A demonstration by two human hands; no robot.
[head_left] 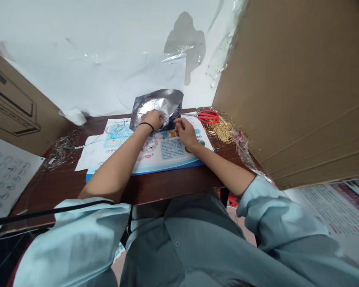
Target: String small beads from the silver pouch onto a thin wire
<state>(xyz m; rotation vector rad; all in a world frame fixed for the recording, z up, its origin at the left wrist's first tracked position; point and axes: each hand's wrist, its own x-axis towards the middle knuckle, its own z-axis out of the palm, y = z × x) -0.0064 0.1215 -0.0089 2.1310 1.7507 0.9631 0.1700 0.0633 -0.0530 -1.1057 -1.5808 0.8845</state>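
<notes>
A crinkled silver foil pouch stood up near the far edge of the dark wooden desk, over a glossy printed sheet. The left hand gripped it with curled fingers; the right hand pinched its lower edge. Red-handled scissors and loose brass pins lay toward the far right corner.

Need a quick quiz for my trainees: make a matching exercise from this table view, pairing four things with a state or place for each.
Things:
1. scissors
2. brass-coloured pins
3. foil pouch
4. left hand

States or places:
A. wearing a black wristband
B. loose heap on the dark wooden table
C. red handles
D. crumpled and silver

Pairs: 1-C, 2-B, 3-D, 4-A
</notes>
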